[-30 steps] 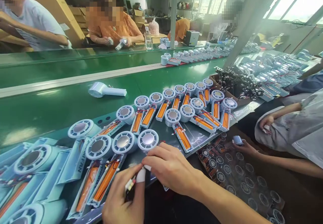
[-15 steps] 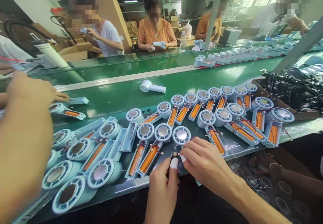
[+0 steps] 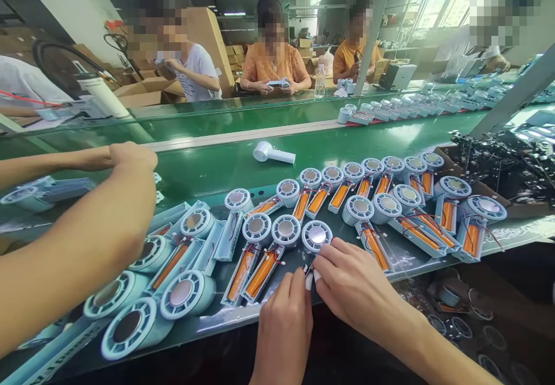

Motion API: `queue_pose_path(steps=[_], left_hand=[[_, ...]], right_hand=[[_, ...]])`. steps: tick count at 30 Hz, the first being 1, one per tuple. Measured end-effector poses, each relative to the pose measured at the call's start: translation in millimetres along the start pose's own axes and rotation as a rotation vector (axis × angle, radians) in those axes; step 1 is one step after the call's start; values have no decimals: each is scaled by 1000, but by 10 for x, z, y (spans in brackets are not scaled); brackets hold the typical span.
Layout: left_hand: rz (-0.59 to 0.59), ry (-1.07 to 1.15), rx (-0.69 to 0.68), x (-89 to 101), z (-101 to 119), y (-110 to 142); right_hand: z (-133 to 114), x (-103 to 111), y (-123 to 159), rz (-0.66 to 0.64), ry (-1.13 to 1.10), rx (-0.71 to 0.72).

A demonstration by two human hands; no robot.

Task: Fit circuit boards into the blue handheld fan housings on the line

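Note:
At the near edge of the bench my left hand (image 3: 287, 313) is closed in a pinch on a small black circuit board (image 3: 307, 268), mostly covered by the fingers. My right hand (image 3: 350, 275) presses up against it, thumb and fingers pinched together. Whatever lies between those right fingers is hidden. Both hands have white coverings on fingertips. Just beyond them sits a light-blue handheld fan (image 3: 316, 236) with a silver disc at its centre; its handle is hidden behind my hands. To their left lies another fan (image 3: 285, 230), its open handle showing an orange battery and thin wires.
More open fans (image 3: 359, 207) lie in rows along the bench. A closed fan (image 3: 274, 152) rests on the green belt (image 3: 208, 168). At right, a carton holds a heap of black wired parts (image 3: 507, 165). A co-worker's arm (image 3: 87, 246) reaches in from the left; several people sit opposite.
My left fingers have closed further over the circuit board, now largely covered, and the hands are closer together. The co-worker's arm at left has moved right. The view has shifted slightly.

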State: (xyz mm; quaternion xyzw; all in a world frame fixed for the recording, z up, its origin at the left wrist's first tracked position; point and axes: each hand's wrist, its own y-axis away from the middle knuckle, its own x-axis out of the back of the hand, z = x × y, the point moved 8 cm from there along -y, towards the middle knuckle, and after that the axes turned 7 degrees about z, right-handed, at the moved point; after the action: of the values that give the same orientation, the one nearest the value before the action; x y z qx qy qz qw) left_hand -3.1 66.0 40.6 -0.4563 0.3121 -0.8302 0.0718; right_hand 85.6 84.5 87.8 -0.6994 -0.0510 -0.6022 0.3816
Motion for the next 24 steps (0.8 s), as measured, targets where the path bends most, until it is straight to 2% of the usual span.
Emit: queue_pose_path(steps=[4, 8, 10, 13, 16, 19, 24], left_hand=[[3, -44, -7, -21, -10, 16], [-57, 129, 30, -49, -140, 4], [-93, 209, -17, -60, -204, -14], [-39, 279, -93, -37, -297, -100], [-9, 351, -6, -41, -384, -221], [-102, 439, 82, -78, -347, -281], [-249, 480, 208, -163, -351, -221]], right_hand=[[35, -11, -28, -38, -36, -21], [135, -51, -14, -63, -154, -75], [166, -71, 2, -68, -192, -73], [203, -111, 18, -81, -232, -29], [255, -117, 30, -69, -260, 19], [273, -85, 51, -54, -261, 57], [256, -53, 81, -59, -303, 79]])
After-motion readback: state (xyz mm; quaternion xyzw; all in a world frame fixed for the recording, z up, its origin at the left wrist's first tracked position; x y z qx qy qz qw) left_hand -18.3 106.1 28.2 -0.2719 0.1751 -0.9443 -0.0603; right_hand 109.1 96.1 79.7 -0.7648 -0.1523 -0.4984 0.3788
